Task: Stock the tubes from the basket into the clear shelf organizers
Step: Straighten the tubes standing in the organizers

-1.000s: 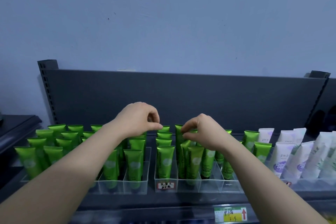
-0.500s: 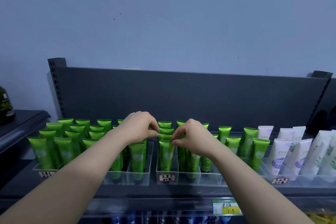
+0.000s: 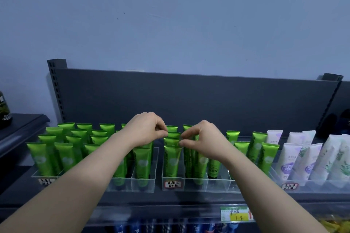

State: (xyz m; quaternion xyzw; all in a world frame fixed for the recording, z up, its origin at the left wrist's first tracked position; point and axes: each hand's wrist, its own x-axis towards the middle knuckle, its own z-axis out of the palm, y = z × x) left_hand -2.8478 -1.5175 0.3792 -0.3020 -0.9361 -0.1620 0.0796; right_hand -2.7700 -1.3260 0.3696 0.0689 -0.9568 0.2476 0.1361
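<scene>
I'm seeing my left hand [image 3: 145, 130] and right hand [image 3: 203, 139] meeting, fingers curling, each pinching crimped tops of green tubes [image 3: 173, 135], standing in the clear organizer [image 3: 173, 179]

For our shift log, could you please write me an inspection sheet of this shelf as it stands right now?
Surface: dark shelf, carrying clear organizers along its front.
Job's things: green tubes stand upright in the organizers' lanes; the basket is not in view.
Clutter: white tubes at right; dark bottle at far left on a separate ledge.
Grippers: left hand and right hand are both at the lane with the handwritten label, fingers pinching tube tops.
Cables: nothing seen.
Surroundings: dark back panel, blue-grey wall, yellow price tag below.
</scene>
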